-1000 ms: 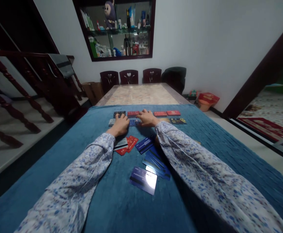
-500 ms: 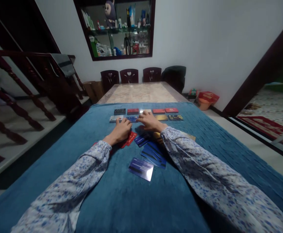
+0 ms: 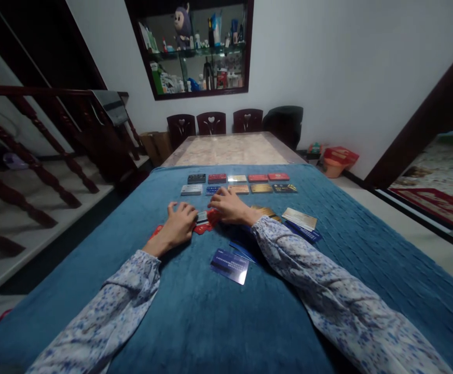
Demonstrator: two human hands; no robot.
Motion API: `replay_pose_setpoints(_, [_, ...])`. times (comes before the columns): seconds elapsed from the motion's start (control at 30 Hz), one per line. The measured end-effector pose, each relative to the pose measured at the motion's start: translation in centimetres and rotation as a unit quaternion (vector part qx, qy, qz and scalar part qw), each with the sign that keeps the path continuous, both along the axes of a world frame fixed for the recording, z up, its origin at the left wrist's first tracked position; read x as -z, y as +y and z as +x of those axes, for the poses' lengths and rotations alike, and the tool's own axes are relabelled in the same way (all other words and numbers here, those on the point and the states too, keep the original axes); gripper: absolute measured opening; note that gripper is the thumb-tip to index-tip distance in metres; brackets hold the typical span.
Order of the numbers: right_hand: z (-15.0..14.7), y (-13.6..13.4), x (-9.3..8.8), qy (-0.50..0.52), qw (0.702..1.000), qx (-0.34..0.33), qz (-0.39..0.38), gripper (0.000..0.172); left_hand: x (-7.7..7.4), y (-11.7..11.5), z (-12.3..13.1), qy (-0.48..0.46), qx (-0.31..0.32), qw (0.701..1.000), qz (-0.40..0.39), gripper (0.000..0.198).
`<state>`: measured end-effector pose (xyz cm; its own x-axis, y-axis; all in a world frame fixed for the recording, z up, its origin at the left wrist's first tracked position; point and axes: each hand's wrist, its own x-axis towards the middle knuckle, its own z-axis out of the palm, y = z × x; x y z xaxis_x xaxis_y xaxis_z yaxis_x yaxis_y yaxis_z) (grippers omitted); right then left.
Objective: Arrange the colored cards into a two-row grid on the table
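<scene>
My left hand (image 3: 177,223) rests palm down on the blue cloth, its fingers bent and apart, beside a grey card (image 3: 202,218) that lies over fanned red cards (image 3: 203,228). My right hand (image 3: 232,206) reaches in from the other side, fingers spread and bent downward above the right end of the red cards; its fingertips are partly hidden. Beneath the right wrist, blue cards (image 3: 244,250) are half covered by the sleeve. Nearer to me lies a single purple-blue card (image 3: 230,266). Beyond both hands stand two rows of card stacks, among them a white stack (image 3: 192,189) and a blue stack (image 3: 213,190).
Gold cards (image 3: 265,212) lie past my right wrist, with a pale gold card (image 3: 299,218) and dark blue cards (image 3: 306,232) farther right. A blue cloth (image 3: 195,317) covers the near table; bare marble top (image 3: 226,149) shows beyond. Chairs (image 3: 211,123) stand at the far end.
My left hand has drawn back from the front row of stacks to the red cards. My right hand has shifted left and nearer. A grey card now shows on the red cards.
</scene>
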<state>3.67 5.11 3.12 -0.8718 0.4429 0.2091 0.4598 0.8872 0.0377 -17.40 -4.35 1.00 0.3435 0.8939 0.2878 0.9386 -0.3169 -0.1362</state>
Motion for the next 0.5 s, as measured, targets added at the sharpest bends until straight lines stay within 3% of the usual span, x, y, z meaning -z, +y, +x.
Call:
replay_pose_setpoints(0.27, [-0.9, -0.7, 0.8, 0.001, 1.0, -0.009, -0.019, 0.035, 0.1, -1.0, -1.2, -0.023, -0.027, 0.998, -0.048, 0.023])
replay_pose_setpoints(0.5, [-1.3, -0.9, 1.2, -0.02, 0.998, -0.031, -0.045, 0.036, 0.2, -1.1, -2.0, -0.026, -0.036, 0.996, -0.08, 0.029])
